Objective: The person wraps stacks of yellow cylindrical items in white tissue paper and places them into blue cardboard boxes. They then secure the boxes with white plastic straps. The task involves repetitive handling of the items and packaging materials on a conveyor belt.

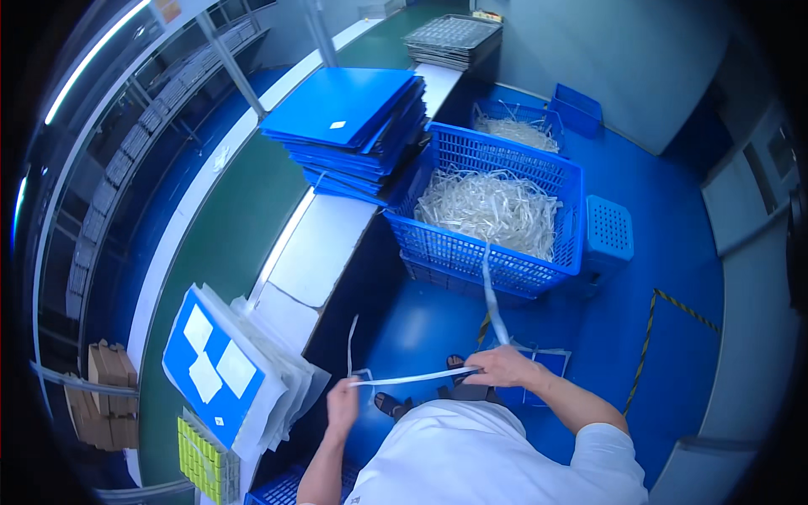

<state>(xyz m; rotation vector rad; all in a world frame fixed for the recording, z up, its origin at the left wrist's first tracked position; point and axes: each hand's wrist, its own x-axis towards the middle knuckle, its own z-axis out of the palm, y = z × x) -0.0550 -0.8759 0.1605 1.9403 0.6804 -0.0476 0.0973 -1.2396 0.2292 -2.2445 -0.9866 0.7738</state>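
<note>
My left hand is closed on one part of a long white plastic strip, and a loose tail of it rises from that hand. My right hand grips the strip farther right, so it runs nearly straight between the hands, in front of my body. From the right hand the strip goes on up to the large blue basket. In that basket lies a tangled heap of similar whitish strips. Both hands are in the air above the blue floor.
A tall pile of blue boards stands on the bench left of the basket. Nearer, blue sheets with white papers lean beside yellow-green pieces. A second strip-filled basket, a blue stool and stacked trays are farther off.
</note>
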